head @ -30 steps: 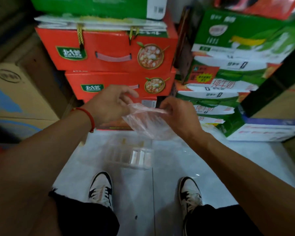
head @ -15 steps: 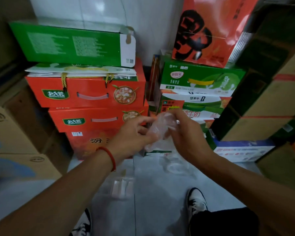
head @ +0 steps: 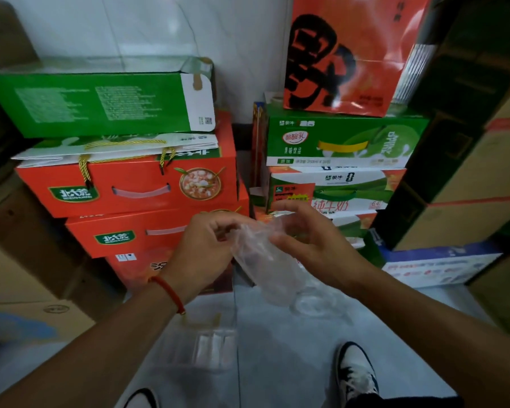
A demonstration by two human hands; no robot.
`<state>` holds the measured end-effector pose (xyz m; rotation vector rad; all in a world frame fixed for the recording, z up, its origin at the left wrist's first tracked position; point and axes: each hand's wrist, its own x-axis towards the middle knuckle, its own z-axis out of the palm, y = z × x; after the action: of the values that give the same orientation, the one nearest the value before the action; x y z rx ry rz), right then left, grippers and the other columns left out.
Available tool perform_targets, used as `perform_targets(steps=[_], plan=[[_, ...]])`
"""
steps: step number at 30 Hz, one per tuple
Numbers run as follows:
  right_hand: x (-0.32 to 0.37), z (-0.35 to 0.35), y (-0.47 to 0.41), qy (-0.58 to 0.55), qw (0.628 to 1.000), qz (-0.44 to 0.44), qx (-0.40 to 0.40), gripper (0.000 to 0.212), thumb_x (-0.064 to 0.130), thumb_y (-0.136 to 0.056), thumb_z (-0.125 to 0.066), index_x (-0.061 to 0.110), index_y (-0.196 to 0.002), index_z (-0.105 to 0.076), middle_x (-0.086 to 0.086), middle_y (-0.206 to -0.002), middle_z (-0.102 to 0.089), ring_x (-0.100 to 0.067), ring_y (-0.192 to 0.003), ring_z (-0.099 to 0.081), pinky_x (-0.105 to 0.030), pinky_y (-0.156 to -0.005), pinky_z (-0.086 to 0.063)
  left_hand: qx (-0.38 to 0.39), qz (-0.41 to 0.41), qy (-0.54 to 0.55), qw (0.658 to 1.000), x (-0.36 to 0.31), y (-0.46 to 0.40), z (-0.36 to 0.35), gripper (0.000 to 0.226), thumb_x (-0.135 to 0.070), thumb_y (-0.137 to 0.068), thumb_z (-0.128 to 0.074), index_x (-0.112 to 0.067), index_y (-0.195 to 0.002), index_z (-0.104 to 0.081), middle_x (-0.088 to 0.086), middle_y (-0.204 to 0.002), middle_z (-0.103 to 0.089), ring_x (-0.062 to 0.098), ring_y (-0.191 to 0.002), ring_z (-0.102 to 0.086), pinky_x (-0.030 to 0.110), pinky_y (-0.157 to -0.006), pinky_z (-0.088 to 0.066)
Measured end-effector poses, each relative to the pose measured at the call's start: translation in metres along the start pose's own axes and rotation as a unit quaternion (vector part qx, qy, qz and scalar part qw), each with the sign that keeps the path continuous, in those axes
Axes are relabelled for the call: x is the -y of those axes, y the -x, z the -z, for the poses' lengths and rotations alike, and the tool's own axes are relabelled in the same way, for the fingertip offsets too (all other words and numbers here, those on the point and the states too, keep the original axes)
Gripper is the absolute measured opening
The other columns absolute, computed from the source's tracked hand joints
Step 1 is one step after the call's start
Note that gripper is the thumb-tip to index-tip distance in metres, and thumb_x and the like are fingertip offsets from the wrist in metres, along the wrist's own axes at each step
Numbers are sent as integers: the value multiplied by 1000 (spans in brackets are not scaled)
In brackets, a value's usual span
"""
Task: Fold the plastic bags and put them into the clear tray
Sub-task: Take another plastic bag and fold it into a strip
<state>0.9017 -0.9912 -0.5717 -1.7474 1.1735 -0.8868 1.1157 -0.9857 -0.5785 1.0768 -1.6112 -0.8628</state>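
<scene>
Presently, at the far left, brown cardboard cartons (head: 18,269) stand stacked against the edge of view. Beside them rises a stack of orange gift boxes (head: 124,189) with white handles, topped by a flat paper bag with gold cord and a long green box (head: 100,104).

The left hand (head: 202,254) is raised in front of the lower orange boxes, a red cord bracelet (head: 168,293) on its wrist. Its fingers are curled and pinch the upper left edge of the plastic bag (head: 262,260). The bag is clear, crumpled and partly gathered; it hangs in the air between the two hands, well above the floor.

Below the left forearm, the clear tray (head: 200,347) sits on the pale tiled floor (head: 277,363). White folded items appear to lie in its compartments, though blur prevents a firm reading.

The right hand (head: 312,245) holds the bag's right side, thumb and curled fingers closed on the film near its top. A further loose heap of clear plastic (head: 315,301) lies on the floor under this hand.

Behind the right hand stand green and white milk cartons (head: 339,142), with an orange paper bag (head: 345,54) bearing a black character on top. A blue and white box (head: 436,266) and dark and brown cartons occupy the far right. A black and white shoe (head: 355,371) rests on the floor at lower right.
</scene>
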Motion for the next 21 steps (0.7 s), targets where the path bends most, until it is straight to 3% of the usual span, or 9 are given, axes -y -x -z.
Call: perform_targets(steps=[1, 3, 7, 10, 12, 14, 16, 21], plan=[[-3, -1, -2, -25, 1000, -11, -6, 37, 22, -96, -74, 26, -130, -62, 3, -102, -73, -12, -98, -72, -46, -89, -62, 2, -2, -1, 1000, 1, 0, -1, 28, 11, -80, -76, -12, -94, -81, 4, -93, -78, 20, -88, -74, 30, -78, -60], [-7, 3, -8, -37, 999, -10, -38, 26, 19, -94, -77, 25, -118, -69, -3, -90, -74, -16, -88, -74, -40, -83, -62, 8, 0, -5, 1000, 2, -1, 0, 32, 12, -81, -76, -17, -95, -81, 4, -94, -78, 19, -88, -73, 31, -80, -59], [-14, 24, -14, -44, 994, -19, -96, 21, 18, -84, -85, 25, -103, -76, -3, -85, -72, -11, -78, -66, -27, -72, -56, 25, 31, -51, 998, 13, -1, 19, 39, 10, -88, -69, -22, -109, -76, -6, -104, -77, 15, -100, -71, 39, -87, -60], [-21, 38, -15, -80, 991, -44, -95, 21, 25, -76, -87, 21, -95, -78, -13, -91, -75, -14, -80, -69, -25, -72, -57, 1, 35, -104, 994, 18, 1, 35, 45, 4, -88, -73, -36, -107, -74, -11, -98, -75, 13, -93, -70, 35, -82, -60], [-26, 45, -16, -111, 988, -59, -91, 26, 27, -71, -85, 16, -93, -79, -11, -90, -76, -15, -80, -71, -26, -73, -57, -7, 24, -104, 994, 18, 2, 41, 34, -8, -86, -79, -40, -98, -75, -10, -92, -75, 10, -84, -68, 27, -75, -57], [-29, 52, -17, -123, 985, -73, -94, 31, 26, -70, -83, 12, -97, -78, -12, -90, -77, -16, -80, -72, -27, -73, -59, -8, 23, -96, 995, 19, 3, 43, 21, -16, -84, -80, -33, -96, -77, -7, -88, -76, 11, -81, -68, 28, -74, -57], [-32, 59, -17, -130, 982, -90, -99, 31, 21, -72, -81, 9, -100, -77, -16, -95, -77, -20, -83, -72, -30, -79, -63, -1, 19, -117, 993, 19, 2, 45, 16, -14, -84, -80, -25, -95, -77, -4, -86, -75, 17, -83, -69, 36, -76, -59], [-42, 72, -15, -135, 978, -118, -109, 23, 8, -82, -78, 7, -105, -75, -14, -98, -76, -24, -89, -72, -30, -81, -63, 13, 32, -94, 995, 20, 2, 52, 21, -6, -87, -76, -27, -91, -76, -3, -90, -75, 14, -89, -71, 36, -83, -59]])
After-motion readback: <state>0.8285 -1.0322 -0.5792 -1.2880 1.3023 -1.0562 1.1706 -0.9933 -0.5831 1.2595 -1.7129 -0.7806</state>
